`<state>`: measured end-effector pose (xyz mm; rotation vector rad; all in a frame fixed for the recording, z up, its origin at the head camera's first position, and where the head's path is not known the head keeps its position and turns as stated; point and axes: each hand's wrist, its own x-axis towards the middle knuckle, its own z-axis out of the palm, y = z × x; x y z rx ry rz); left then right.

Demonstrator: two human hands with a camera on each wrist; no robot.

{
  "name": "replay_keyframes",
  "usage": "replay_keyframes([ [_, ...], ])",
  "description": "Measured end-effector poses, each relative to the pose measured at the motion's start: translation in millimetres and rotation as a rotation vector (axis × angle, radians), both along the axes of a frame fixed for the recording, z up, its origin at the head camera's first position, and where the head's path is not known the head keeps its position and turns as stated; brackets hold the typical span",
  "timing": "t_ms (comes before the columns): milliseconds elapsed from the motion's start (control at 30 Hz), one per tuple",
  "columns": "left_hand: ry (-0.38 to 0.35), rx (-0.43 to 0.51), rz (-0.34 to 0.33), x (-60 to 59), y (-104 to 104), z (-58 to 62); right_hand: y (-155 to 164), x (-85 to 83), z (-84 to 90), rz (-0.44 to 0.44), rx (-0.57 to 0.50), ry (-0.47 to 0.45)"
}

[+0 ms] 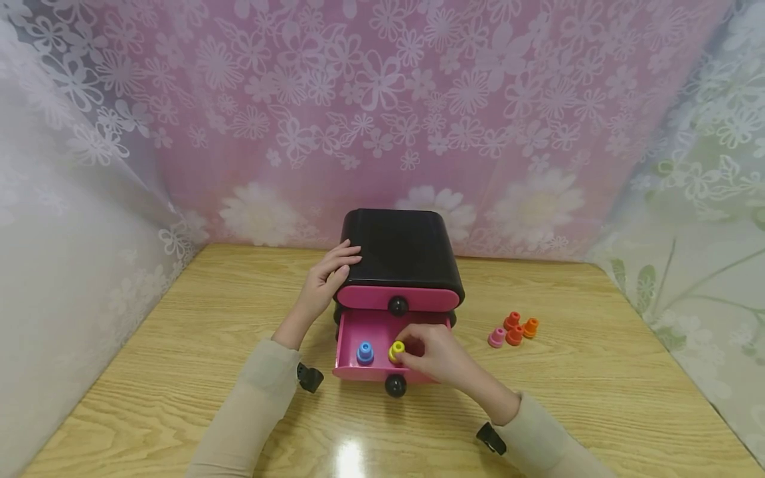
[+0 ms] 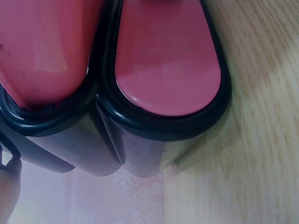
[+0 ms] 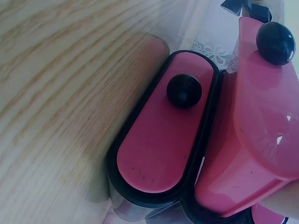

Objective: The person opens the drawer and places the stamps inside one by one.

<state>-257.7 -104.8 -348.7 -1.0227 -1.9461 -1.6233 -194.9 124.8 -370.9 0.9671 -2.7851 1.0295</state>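
A black cabinet [image 1: 399, 247] with pink drawers stands on the table. My left hand [image 1: 327, 273] rests against its upper left edge, fingers extended onto the top. Below the top drawer [image 1: 364, 297], which is pushed in, a pink drawer [image 1: 358, 374] is pulled out. Inside it a blue stepped peg [image 1: 365, 354] stands upright on the left. Beside that, my right hand [image 1: 439, 355] pinches a yellow stepped peg [image 1: 396, 350] between thumb and fingers, low in the drawer. The right wrist view shows the lowest drawer [image 3: 154, 140] pushed in; the pegs are hidden there.
To the right of the cabinet several loose pegs stand grouped on the wooden table [image 1: 597, 372]: a pink peg [image 1: 497, 338], red ones and an orange peg [image 1: 530, 327]. A round black knob [image 1: 396, 386] juts from the pulled-out drawer. A flowered curtain [image 1: 382, 119] hangs behind.
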Motion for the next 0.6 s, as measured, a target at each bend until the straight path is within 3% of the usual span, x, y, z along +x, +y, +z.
replay_keyframes([
  [300, 0.008, 0.004, -0.003, -0.3, 0.7, 0.0, 1.7, -0.2, -1.2, 0.014, -0.012, 0.015],
  [600, -0.012, -0.001, -0.001, 0.4, -0.4, 0.2, 9.3, 3.7, 1.1, 0.008, -0.106, -0.015],
])
